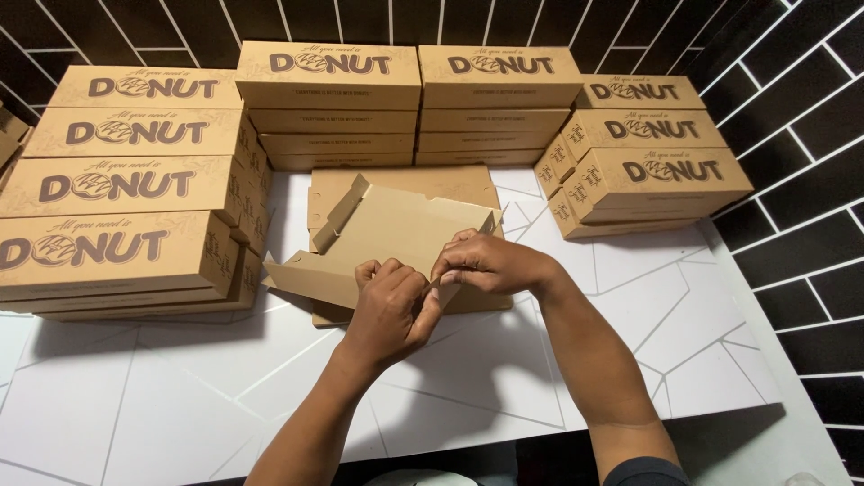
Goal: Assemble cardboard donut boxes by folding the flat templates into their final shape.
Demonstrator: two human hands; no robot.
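On white table (pixel 630 297), hands (pixel 387 310) folding carton (pixel 396 225)

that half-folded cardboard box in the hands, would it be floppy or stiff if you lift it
The half-folded box probably flexes: its flaps stand loose and unlocked, and both the left hand and right hand grip its near edge. It looks light, being thin, empty card. The raised back flap could well sag or swing when lifted.
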